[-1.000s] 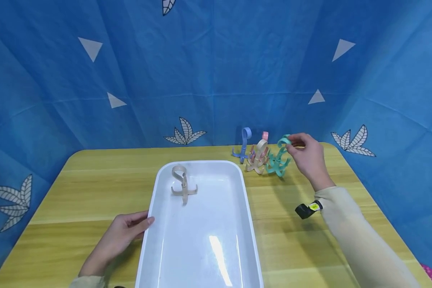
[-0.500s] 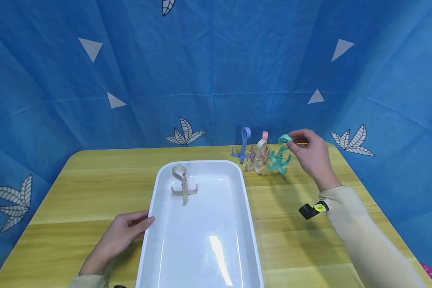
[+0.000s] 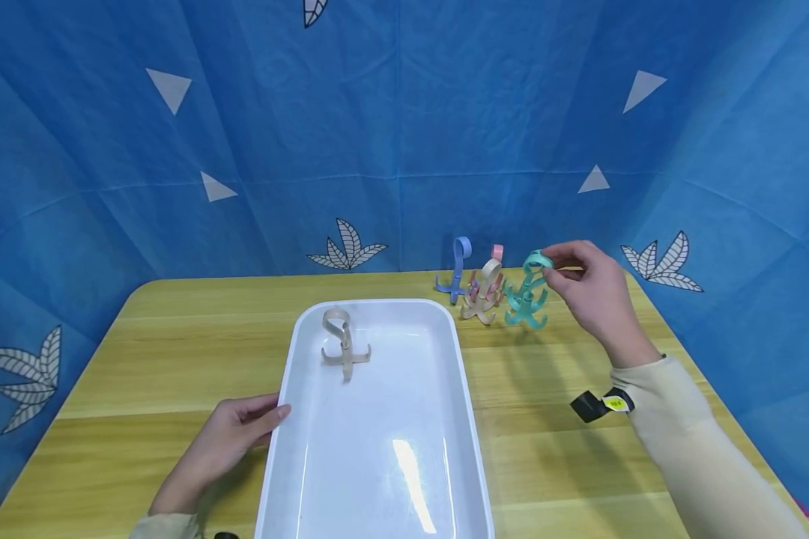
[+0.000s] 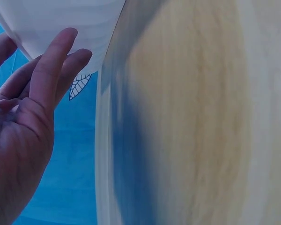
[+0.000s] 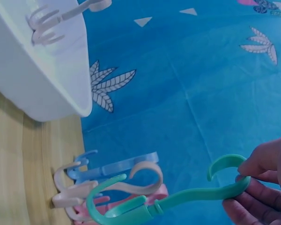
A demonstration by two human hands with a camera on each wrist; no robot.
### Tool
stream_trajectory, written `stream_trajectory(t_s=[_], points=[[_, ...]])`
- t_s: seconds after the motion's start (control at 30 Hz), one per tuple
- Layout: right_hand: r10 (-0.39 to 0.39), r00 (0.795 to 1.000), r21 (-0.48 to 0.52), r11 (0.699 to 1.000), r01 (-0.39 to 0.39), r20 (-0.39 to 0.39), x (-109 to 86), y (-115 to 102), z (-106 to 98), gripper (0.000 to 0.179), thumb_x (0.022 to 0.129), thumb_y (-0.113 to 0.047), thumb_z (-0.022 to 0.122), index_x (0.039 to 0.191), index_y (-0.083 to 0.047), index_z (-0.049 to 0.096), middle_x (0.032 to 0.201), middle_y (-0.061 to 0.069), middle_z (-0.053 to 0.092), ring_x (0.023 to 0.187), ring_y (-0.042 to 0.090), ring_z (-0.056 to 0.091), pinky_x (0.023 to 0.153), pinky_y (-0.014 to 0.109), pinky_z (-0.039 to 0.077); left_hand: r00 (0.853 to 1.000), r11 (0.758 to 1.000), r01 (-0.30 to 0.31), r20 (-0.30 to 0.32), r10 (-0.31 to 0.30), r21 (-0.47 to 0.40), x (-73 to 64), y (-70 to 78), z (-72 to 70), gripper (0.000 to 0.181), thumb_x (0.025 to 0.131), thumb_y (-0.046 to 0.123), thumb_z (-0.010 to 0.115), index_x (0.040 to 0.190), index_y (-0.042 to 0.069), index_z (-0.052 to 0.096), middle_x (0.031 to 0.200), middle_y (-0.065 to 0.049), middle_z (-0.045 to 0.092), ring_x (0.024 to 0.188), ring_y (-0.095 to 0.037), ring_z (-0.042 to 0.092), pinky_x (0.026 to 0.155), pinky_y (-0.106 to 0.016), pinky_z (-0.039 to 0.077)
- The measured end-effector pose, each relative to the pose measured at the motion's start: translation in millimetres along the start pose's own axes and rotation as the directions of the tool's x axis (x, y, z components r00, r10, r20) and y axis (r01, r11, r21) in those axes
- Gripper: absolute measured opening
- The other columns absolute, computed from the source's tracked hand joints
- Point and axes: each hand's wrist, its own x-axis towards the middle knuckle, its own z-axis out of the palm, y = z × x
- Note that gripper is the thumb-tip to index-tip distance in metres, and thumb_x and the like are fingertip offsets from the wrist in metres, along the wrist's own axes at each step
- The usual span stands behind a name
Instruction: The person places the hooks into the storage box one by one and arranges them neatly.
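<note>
Pinches green pronged plastic hook (image 5: 196, 194) by its curl in right fingers (image 5: 261, 191); grips white rectangular plastic tray (image 3: 364, 427) in left fingers (image 4: 49, 72) (beige pronged plastic hook (image 3: 346, 356) inside).

Blue cloth backdrop (image 3: 398, 112) on three sides: back, left, right. Vertical folds, one horizontal crease (image 3: 297, 180) across the back. Print: pale triangles (image 3: 170, 90), black-outlined white leaves (image 3: 348, 245). Table (image 3: 195, 337): yellowish wood-grain top, grain running left-right, rounded far corners, back edge right by the cloth. Lighting uneven: cloth paler at the sides, soft shadows (image 3: 596, 464) on the tabletop's right half.
</note>
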Motion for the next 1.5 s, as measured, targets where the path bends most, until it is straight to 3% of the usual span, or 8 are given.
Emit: stream_trajectory(t_s=[0.23, 0.43, 0.83, 1.1, 1.2, 1.4, 1.5], points=[[-0.025, 1.0, 0.012, 1.0, 0.025, 0.008, -7.3, -11.2, -3.3, 0.024, 0.097, -0.013, 0.062, 0.12, -0.004, 0.065, 0.113, 0.008, 0.057, 0.104, 0.024, 0.06, 0.077, 0.01, 0.048, 1.0, 1.0, -0.002, 0.015, 0.002, -0.007, 0.9, 1.4, 0.0, 0.054, 0.095, 0.027, 0.068, 0.131, -0.011, 0.055, 0.124, -0.024, 0.062, 0.102, -0.027, 0.066, 0.079, -0.033, 0.059], [-0.11, 0.994, 0.025, 0.994, 0.109, 0.007, -10.4, -23.0, -1.4, 0.021, 0.097, -0.01, 0.063, 0.117, -0.006, 0.067, 0.11, 0.004, 0.059, 0.101, 0.017, 0.058, 0.081, 0.013, 0.048, 1.0, 1.0, 0.002, 0.027, -0.002, 0.003, 1.1, 2.5, 0.7, 0.054, 0.095, 0.027, 0.068, 0.131, -0.011, 0.055, 0.126, -0.024, 0.061, 0.103, -0.027, 0.066, 0.079, -0.033, 0.059], [-0.277, 0.956, 0.092, 0.959, 0.268, 0.095, -7.7, -41.5, 8.7, 0.021, 0.094, -0.003, 0.066, 0.115, -0.008, 0.069, 0.108, 0.0, 0.061, 0.096, 0.011, 0.058, 0.087, 0.021, 0.052, 1.0, 1.0, -0.007, 0.017, 0.007, 0.0, 1.3, 4.3, 0.5, 0.054, 0.095, 0.026, 0.068, 0.13, -0.012, 0.055, 0.125, -0.025, 0.061, 0.103, -0.028, 0.066, 0.08, -0.033, 0.059], [-0.329, 0.936, 0.172, 0.937, 0.305, 0.128, -7.4, -49.2, 22.5, 0.021, 0.092, 0.001, 0.067, 0.113, -0.004, 0.069, 0.11, 0.001, 0.063, 0.102, 0.015, 0.062, 0.087, 0.023, 0.053, 1.0, 1.0, 0.004, 0.001, -0.004, 0.016, 0.0, 0.8, 0.0, 0.054, 0.095, 0.027, 0.069, 0.131, -0.01, 0.056, 0.126, -0.023, 0.061, 0.103, -0.026, 0.066, 0.08, -0.033, 0.059], [-0.362, 0.918, 0.194, 0.924, 0.33, 0.163, -8.1, -51.7, 26.6, 0.02, 0.092, 0.0, 0.067, 0.112, -0.004, 0.069, 0.107, 0.001, 0.063, 0.1, 0.016, 0.062, 0.087, 0.024, 0.054, 1.0, 1.0, 0.013, 0.004, -0.013, 0.015, -1.0, 0.2, 0.3, 0.054, 0.095, 0.028, 0.069, 0.131, -0.01, 0.056, 0.126, -0.023, 0.061, 0.103, -0.025, 0.066, 0.079, -0.033, 0.059], [-0.456, 0.857, 0.253, 0.881, 0.399, 0.238, -7.8, -57.7, 34.6, 0.021, 0.093, 0.001, 0.066, 0.112, -0.007, 0.069, 0.106, -0.001, 0.062, 0.096, 0.013, 0.063, 0.086, 0.029, 0.055, 1.0, 1.0, 0.009, 0.022, -0.008, -0.009, -0.6, 0.0, 0.2, 0.054, 0.095, 0.026, 0.068, 0.132, -0.011, 0.055, 0.126, -0.024, 0.061, 0.101, -0.027, 0.066, 0.078, -0.035, 0.059], [-0.468, 0.846, 0.284, 0.873, 0.397, 0.257, -7.8, -63.1, 41.8, 0.021, 0.091, 0.003, 0.067, 0.111, -0.006, 0.07, 0.106, 0.0, 0.064, 0.094, 0.014, 0.065, 0.086, 0.03, 0.055, 1.0, 1.0, 0.008, 0.028, -0.008, -0.016, 0.5, -0.2, -0.5, 0.053, 0.095, 0.026, 0.068, 0.132, -0.011, 0.055, 0.125, -0.024, 0.061, 0.101, -0.027, 0.067, 0.078, -0.035, 0.06]])
